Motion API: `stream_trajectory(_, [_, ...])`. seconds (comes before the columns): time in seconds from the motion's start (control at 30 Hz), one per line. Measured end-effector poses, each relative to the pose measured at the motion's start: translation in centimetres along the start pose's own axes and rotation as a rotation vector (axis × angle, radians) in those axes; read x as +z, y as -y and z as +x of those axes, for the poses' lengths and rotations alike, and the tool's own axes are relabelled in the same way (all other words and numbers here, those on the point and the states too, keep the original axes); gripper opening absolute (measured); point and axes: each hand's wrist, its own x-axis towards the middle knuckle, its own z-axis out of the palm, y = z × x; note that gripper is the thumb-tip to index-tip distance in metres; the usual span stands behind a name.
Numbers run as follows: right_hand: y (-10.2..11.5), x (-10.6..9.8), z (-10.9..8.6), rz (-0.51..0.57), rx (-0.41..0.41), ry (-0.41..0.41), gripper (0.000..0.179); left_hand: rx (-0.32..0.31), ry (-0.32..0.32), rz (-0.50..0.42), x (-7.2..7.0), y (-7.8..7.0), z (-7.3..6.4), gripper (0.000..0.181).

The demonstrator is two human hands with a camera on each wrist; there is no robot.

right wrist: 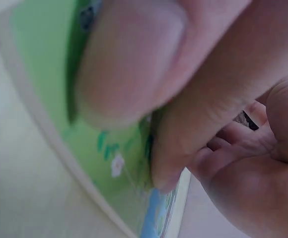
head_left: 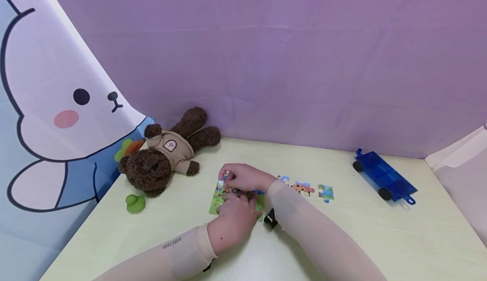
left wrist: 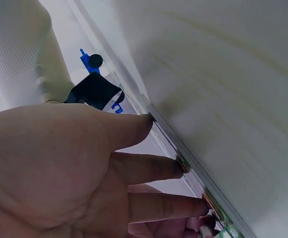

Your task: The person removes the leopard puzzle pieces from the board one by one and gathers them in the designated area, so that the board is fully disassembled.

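A jigsaw puzzle board point(head_left: 214, 208) with a green, flowery picture lies on the table, largely covered by both hands. My left hand point(head_left: 234, 222) rests on its lower part with fingers spread; in the left wrist view its straight fingertips touch the board's edge and surface. Over the upper left part bends my right hand point(head_left: 245, 177), thumb and forefinger curved down to the board. Whether a piece sits between them is hidden. Right of the board lie loose puzzle pieces, among them an orange spotted piece point(head_left: 303, 188) and a blue-green piece point(head_left: 326, 192).
A brown teddy bear point(head_left: 176, 145) in a beige shirt lies at the back left, with a green toy duck point(head_left: 135, 203) before it. On the right stands a blue toy trailer point(head_left: 384, 175) with black wheels. A purple cloth point(head_left: 266, 61) hangs behind the table.
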Motion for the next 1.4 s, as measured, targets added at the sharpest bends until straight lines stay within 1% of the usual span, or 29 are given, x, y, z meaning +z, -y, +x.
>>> stream_trajectory(0.2, [0.0,-1.1,-0.5,0.047,0.016,-0.077,0.018,-0.019,0.049,-0.019,-0.2,0.1,0.1,0.063])
stream_trajectory(0.33, [-0.3,-1.9,-1.0,0.058,0.014,-0.098,0.018,-0.033,0.086,-0.040,-0.1,0.1,0.2,0.064])
stream_trajectory(0.47, [-0.5,-2.6,-1.8,0.090,0.026,-0.115,0.019,-0.029,0.097,-0.045,0.1,0.1,0.4,0.064])
stream_trajectory(0.63, [-0.6,-3.9,-3.3,0.124,0.033,-0.140,0.020,-0.020,0.092,-0.033,0.2,0.1,0.5,0.063])
stream_trajectory(0.8, [-0.8,-5.7,-5.2,0.088,0.005,-0.192,0.021,-0.015,0.105,-0.025,0.0,0.1,0.5,0.064])
stream_trajectory(0.93, [-0.9,-7.3,-7.0,0.078,-0.004,-0.214,0.022,-0.025,0.118,-0.073,-0.1,0.2,0.5,0.064])
stream_trajectory(1.03, [-1.2,-8.4,-8.4,0.075,-0.007,-0.213,0.022,-0.020,0.112,-0.081,-0.1,0.3,0.5,0.064])
stream_trajectory(1.13, [-1.8,-9.2,-9.8,0.050,-0.011,-0.193,0.023,-0.001,0.100,-0.051,-0.1,0.3,0.4,0.065])
stream_trajectory(1.23, [-2.4,-9.6,-10.9,0.027,-0.008,-0.160,0.023,0.017,0.093,-0.031,-0.1,0.5,0.3,0.070])
stream_trajectory(1.3, [-2.8,-9.7,-11.6,0.012,0.002,-0.133,0.023,0.023,0.095,-0.043,-0.2,0.6,0.2,0.076])
stream_trajectory(1.4, [-3.2,-9.4,-12.4,0.001,0.033,-0.091,0.022,0.020,0.104,-0.089,-0.3,0.9,0.2,0.086])
